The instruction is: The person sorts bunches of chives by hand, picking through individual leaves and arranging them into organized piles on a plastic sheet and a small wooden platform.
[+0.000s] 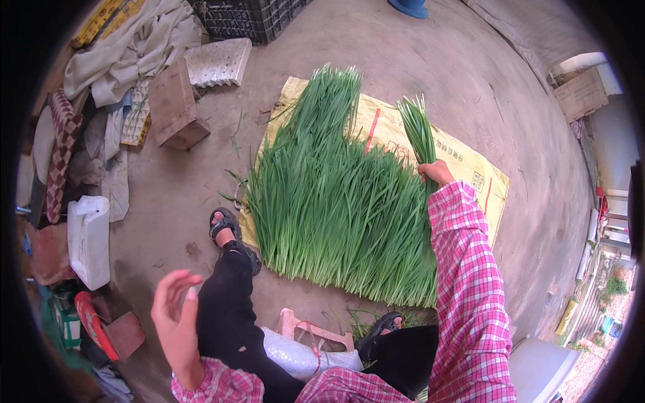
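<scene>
Concrete floor (pixel 463 67) spreads around a yellow sheet (pixel 496 188), which carries a broad pile of long green stalks (pixel 336 201). At the pile's right side, the right hand (pixel 438 173) has its grip wrapped around a separate bunch (pixel 418 124), pale ends pointing away from the person; whether that bunch hangs above the sheet or partly rests on it is hard to tell. Left hand (pixel 178 326) has a released grip, fingers loosely curled, well apart from the stalks.

Handling the bunch well probably means a firm but uncrushing hold, ends kept level and leaves unbent. The sheet's right edge and the floor past it seem to give the right arm most room. Tighter are the near side, where a pink stool (pixel 287 324) and the right sandal (pixel 384 325) stand near the pile, and the left edge, with the left sandal (pixel 226 223) beside it.
</scene>
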### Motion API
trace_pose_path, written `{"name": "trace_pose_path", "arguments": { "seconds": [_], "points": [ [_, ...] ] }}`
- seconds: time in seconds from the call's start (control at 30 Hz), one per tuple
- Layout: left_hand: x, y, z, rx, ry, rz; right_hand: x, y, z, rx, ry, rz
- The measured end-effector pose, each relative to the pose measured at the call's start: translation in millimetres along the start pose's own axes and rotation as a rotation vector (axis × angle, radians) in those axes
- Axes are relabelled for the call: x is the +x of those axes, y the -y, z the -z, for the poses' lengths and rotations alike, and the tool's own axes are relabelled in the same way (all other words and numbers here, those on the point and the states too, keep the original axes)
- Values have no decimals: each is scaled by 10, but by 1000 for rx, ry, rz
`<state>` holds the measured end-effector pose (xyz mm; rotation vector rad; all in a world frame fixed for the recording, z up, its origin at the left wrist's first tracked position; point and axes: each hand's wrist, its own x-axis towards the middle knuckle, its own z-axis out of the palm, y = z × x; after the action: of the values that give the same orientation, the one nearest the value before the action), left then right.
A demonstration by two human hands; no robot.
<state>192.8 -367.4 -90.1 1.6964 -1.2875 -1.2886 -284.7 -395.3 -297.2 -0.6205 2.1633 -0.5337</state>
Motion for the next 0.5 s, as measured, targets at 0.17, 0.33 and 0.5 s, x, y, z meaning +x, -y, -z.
{"name": "trace_pose_path", "arguments": {
  "seconds": [0.17, 0.33, 0.5],
  "points": [
    [225, 369, 627, -80, -151, 23, 558, 582, -628, 230, 45, -172],
    [179, 1483, 1555, -207, -500, 29, 1259, 663, -1099, 310, -66, -168],
    [281, 1226, 1269, -73, -601, 323, 1795, 781, -1439, 293, -166, -133]
  ]
}}
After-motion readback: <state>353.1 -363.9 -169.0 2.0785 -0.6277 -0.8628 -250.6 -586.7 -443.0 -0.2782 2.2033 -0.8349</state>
